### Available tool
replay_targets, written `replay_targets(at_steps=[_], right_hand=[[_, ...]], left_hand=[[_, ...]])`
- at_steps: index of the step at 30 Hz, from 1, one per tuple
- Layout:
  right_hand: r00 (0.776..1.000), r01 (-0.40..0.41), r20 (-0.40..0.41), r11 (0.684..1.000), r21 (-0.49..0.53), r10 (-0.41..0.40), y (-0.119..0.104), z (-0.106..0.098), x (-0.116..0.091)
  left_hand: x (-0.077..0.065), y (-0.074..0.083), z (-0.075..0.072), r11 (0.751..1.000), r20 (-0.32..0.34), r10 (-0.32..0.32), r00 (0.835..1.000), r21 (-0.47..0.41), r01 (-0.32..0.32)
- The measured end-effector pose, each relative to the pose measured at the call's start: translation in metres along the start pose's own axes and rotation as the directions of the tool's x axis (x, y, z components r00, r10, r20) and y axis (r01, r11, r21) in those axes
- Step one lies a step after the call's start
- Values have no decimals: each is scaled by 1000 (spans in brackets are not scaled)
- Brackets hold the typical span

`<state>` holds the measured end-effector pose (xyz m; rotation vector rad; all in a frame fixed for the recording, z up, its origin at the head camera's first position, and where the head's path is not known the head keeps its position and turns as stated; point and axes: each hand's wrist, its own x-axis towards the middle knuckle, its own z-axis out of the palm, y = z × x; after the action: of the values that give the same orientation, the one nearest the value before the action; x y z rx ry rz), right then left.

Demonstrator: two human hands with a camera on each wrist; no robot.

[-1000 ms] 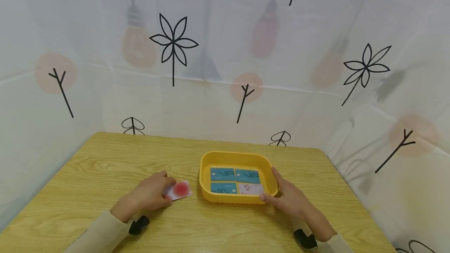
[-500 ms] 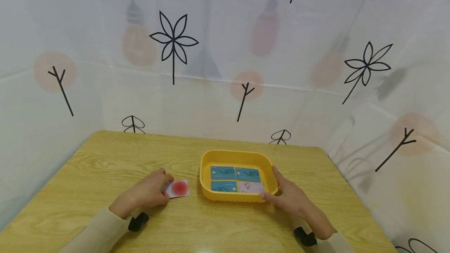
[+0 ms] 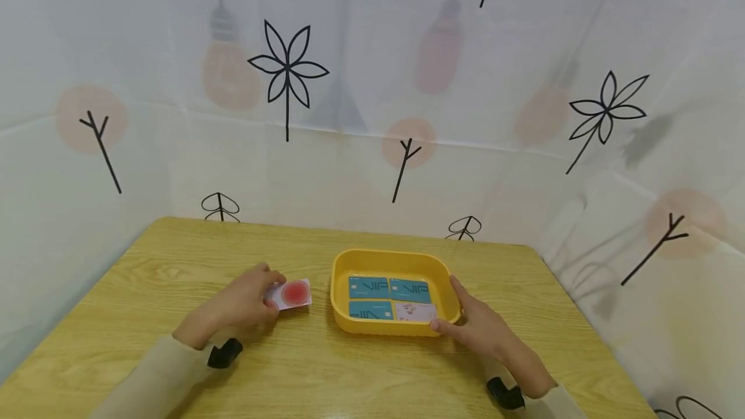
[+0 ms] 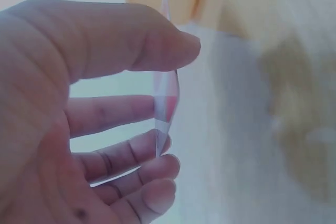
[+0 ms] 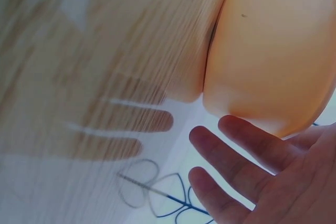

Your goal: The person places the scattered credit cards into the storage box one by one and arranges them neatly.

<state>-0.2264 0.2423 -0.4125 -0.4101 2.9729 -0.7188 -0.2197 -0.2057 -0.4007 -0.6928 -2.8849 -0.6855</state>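
Between the thumb and fingers of my left hand [image 3: 247,306] is a white-and-pink card [image 3: 297,293] with a red disc printed on it. The left wrist view catches this card [image 4: 167,85] almost edge-on, under the thumb. My right hand [image 3: 485,328] rests against the near right corner of a yellow tray [image 3: 384,327]. Its thumb lies on the front rim and the index finger along the right side. From the right wrist, the other fingers [image 5: 228,163] look straight and spread, close by the tray wall [image 5: 268,45].
Inside the tray lie teal VIP cards, one at back left [image 3: 368,288], one at back right [image 3: 410,290] and one at front left [image 3: 370,310]. A pale pink patterned card [image 3: 416,312] fills the front right. Behind the wooden table [image 3: 326,380] hangs a printed cloth [image 3: 349,180].
My left hand has shifted slightly left and away from me, carrying the card, which now sits farther up the head view and squarer to the tray. My right hand and the tray stay put.
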Motion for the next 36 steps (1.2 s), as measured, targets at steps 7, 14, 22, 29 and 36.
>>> replay_targets(at_steps=[7, 14, 22, 29, 36], right_hand=[[1000, 3, -3, 1000, -8, -3, 1, 1, 1], [1000, 5, -5, 1000, -14, -5, 2, 1, 1], [1000, 12, -8, 1000, -9, -12, 4, 2, 1], [1000, 16, -13, 1000, -10, -16, 5, 2, 1], [1000, 18, -12, 1000, 4, -18, 5, 1, 0]], left_hand=[[14, 8, -13, 999, -40, 36, 999, -21, -37], [33, 23, -15, 998, -29, 55, 998, -23, -56], [57, 47, -5, 991, 11, 111, 994, -71, -110], [77, 58, 9, 987, 67, 125, 990, -107, -118], [93, 66, 18, 985, 109, 145, 983, -110, -133]])
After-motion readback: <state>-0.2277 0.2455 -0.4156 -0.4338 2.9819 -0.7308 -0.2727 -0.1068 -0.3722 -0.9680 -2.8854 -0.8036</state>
